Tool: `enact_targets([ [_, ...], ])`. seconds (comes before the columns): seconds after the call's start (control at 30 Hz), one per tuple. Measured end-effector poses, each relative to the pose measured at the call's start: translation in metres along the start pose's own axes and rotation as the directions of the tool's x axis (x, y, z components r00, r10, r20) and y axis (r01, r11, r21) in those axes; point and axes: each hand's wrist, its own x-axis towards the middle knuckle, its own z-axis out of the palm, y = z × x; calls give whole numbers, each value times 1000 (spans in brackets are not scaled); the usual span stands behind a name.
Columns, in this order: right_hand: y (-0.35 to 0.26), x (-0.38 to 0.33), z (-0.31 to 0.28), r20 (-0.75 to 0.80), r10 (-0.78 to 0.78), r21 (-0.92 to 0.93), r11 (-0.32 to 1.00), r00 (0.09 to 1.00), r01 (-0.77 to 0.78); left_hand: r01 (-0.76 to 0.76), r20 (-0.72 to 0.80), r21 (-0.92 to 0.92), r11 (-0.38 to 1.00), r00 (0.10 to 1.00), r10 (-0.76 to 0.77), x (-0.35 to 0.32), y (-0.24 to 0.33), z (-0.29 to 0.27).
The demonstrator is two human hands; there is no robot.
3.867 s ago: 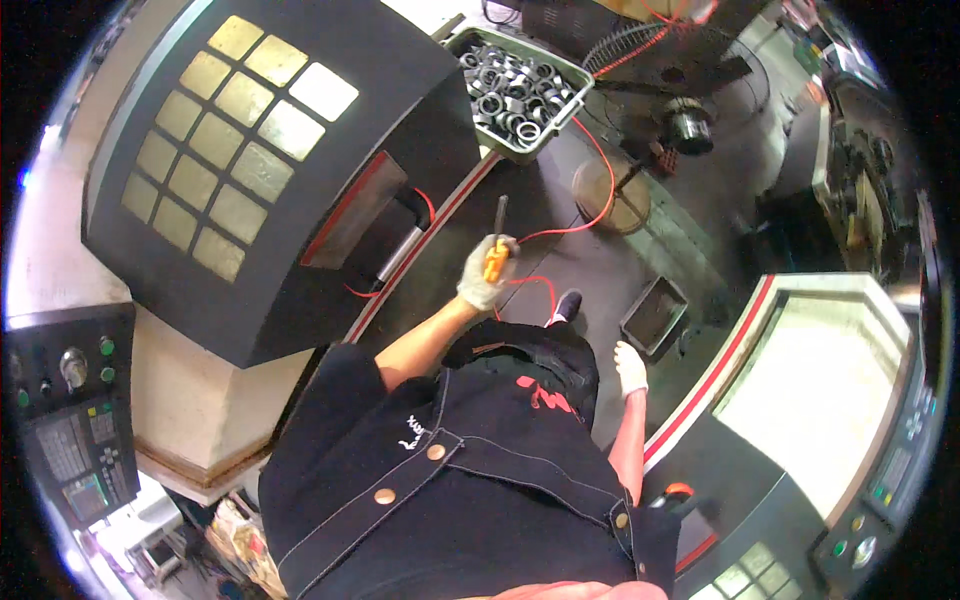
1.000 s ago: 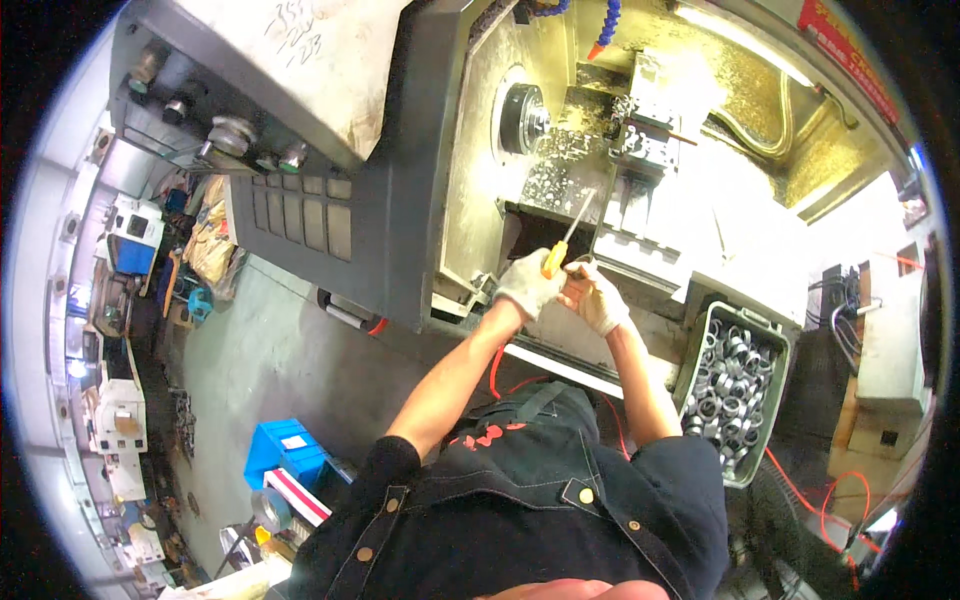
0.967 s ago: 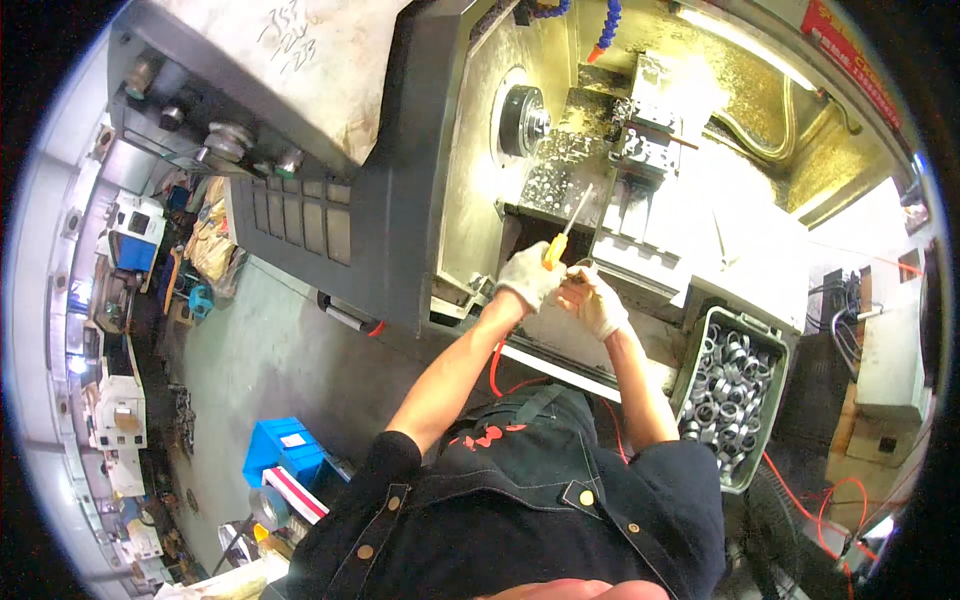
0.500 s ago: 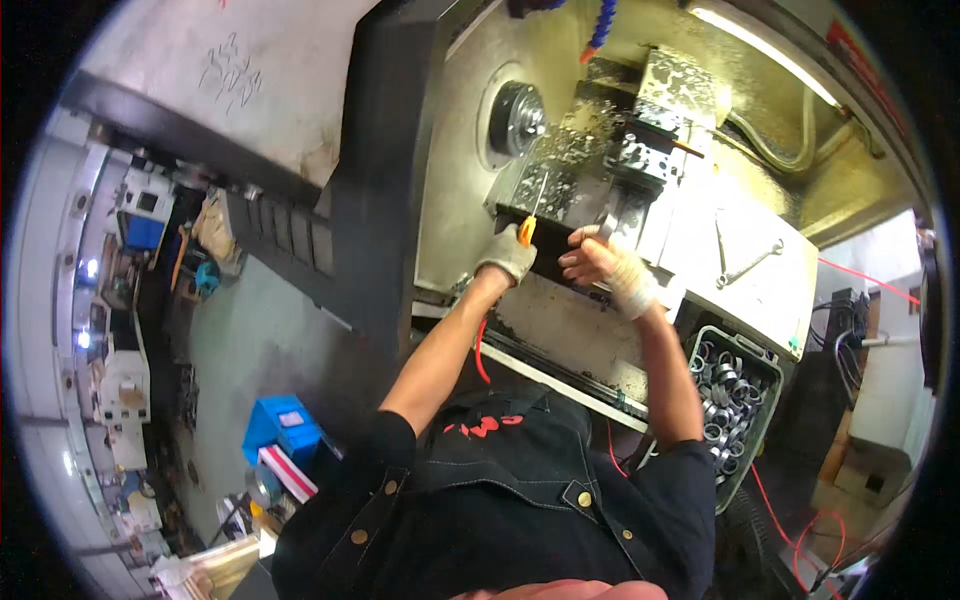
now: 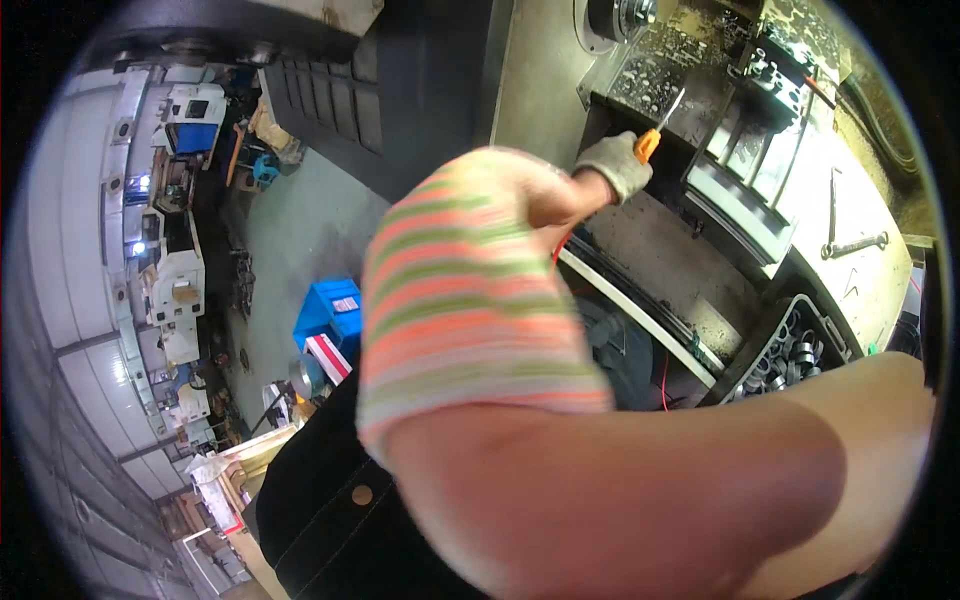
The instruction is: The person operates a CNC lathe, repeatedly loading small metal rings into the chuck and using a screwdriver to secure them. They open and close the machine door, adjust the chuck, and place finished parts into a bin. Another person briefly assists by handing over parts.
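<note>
My left hand (image 5: 615, 168), in a pale work glove, is closed around an air blow gun (image 5: 650, 143) with an orange body and a thin metal nozzle. The nozzle points up and right over the chip-covered bed of a lathe. My right hand (image 5: 480, 290), in a glove striped orange, green and white, is raised very close to the view. Its bare forearm crosses from the right edge. The fingers are blurred and partly hidden, and nothing held shows. Beyond my left hand are the chuck (image 5: 625, 16) and the tool block (image 5: 775, 85).
A bin of metal rings (image 5: 795, 355) stands at the right, partly behind my forearm. Wrenches (image 5: 850, 243) lie on the pale machine top. A blue box (image 5: 330, 315) sits on the floor at left. A red hose (image 5: 664, 385) hangs below the machine's front edge.
My right hand has left the spot beside the tool slide and come up close to the view. The view has swung, so the machine sits farther right. My left hand still holds the air blow gun.
</note>
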Motion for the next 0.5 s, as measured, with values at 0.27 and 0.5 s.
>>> enact_targets([
  [0.27, 58, -18, -3, -90, 69, 312, 949, 994, -37, -44, 29, -57, 997, 999, 46, 14, -8, 16],
  [0.5, 79, -80, 96, -135, 810, 979, 197, 570, -48, 96, 222, -839, 535, 959, 177, 10, 1, 11],
])
